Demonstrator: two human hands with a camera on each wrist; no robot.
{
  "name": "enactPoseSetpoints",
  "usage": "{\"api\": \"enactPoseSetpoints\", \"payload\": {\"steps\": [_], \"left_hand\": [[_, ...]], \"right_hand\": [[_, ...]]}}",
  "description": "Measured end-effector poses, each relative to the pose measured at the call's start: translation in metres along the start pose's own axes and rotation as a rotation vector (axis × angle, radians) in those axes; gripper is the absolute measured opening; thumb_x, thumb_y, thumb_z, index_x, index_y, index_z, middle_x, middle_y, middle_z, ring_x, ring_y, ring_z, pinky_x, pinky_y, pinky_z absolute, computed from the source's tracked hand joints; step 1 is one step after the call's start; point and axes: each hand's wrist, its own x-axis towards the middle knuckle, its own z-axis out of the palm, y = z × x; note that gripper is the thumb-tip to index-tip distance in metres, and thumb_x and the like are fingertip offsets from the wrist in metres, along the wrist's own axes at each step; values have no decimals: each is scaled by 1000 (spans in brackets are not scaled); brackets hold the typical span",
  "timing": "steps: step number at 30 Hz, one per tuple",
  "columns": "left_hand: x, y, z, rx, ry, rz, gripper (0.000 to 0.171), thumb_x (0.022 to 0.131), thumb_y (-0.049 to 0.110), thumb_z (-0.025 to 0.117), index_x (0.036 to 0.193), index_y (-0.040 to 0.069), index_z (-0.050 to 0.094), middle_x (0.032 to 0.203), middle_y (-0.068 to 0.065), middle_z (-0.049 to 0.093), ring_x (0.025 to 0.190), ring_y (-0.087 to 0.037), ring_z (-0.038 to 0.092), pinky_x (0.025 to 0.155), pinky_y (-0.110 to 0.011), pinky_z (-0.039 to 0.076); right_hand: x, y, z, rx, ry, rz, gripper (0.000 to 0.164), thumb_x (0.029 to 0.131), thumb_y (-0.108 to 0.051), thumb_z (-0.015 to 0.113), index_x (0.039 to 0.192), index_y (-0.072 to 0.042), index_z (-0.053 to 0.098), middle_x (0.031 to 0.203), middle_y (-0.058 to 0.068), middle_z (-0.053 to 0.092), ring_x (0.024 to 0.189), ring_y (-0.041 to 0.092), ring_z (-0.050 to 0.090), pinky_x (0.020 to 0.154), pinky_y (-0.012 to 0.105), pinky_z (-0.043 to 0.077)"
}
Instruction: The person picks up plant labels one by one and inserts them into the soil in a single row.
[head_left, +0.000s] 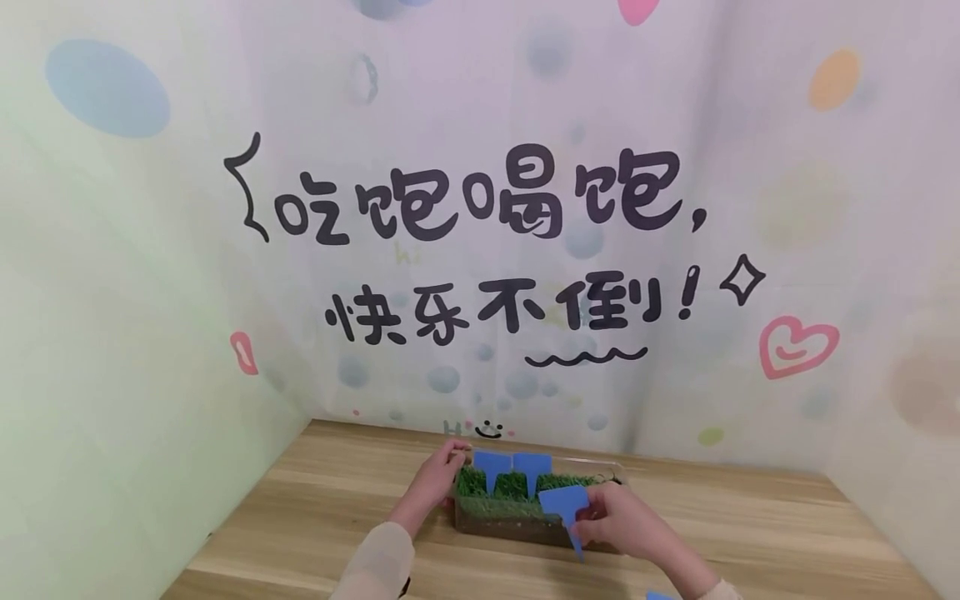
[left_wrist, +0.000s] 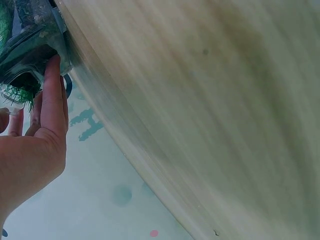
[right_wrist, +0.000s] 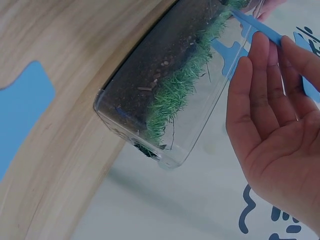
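A clear plastic planter box (head_left: 510, 528) with dark soil and green grass (right_wrist: 172, 95) sits on the wooden table. My left hand (head_left: 438, 479) holds its left end, fingers along the end wall and thumb near the rim. Between thumb and fingers, my right hand (head_left: 626, 521) pinches a blue T-shaped plant label (head_left: 564, 502), its pointed stem angled down in front of the box's front wall. Two more blue plant labels, one on the left (head_left: 492, 461) and one beside it (head_left: 532, 462), stand upright in the grass. The lower part of the left hand is hidden behind the box.
Another blue piece (right_wrist: 22, 117) lies on the table (head_left: 300, 517) near the front edge, to the right. A printed fabric backdrop (head_left: 480, 108) with dark lettering rises behind the table, and further panels stand at both sides.
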Motion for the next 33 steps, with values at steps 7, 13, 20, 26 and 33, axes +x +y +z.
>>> {"api": "enactPoseSetpoints", "payload": {"steps": [7,13,20,26,33], "left_hand": [[-2,0,0,-18,2,-13,31,108,19,40,135,12,54,133,-17,61,120,-43,56,59,-39,54],[-2,1,1,-19,-1,-13,32,109,20,40,136,11,53,133,-17,61,119,-43,56,59,-39,55],[-2,3,0,-15,-1,1,32,109,19,40,137,11,53,133,-17,61,122,-42,55,61,-41,54],[-2,3,-1,-22,-6,-1,32,109,20,40,136,12,53,134,-17,60,120,-41,56,60,-40,54],[-3,3,-1,-31,-18,12,31,109,18,39,135,10,53,131,-18,61,118,-41,57,60,-40,55]], "right_hand": [[3,-2,-1,15,15,-11,10,88,-4,70,90,5,66,82,10,71,72,11,64,63,24,56],[5,-6,-3,2,29,0,11,88,-6,70,89,4,66,80,9,71,72,15,63,62,26,54],[8,-11,-5,-9,41,-16,12,90,-10,70,89,2,67,83,8,71,73,14,64,63,26,53],[12,-13,-7,-31,64,-46,15,91,-10,69,97,5,69,88,9,72,75,10,64,65,23,53],[14,-18,-8,-45,99,-43,13,91,-11,69,94,2,70,90,10,73,80,13,67,68,24,54]]}}
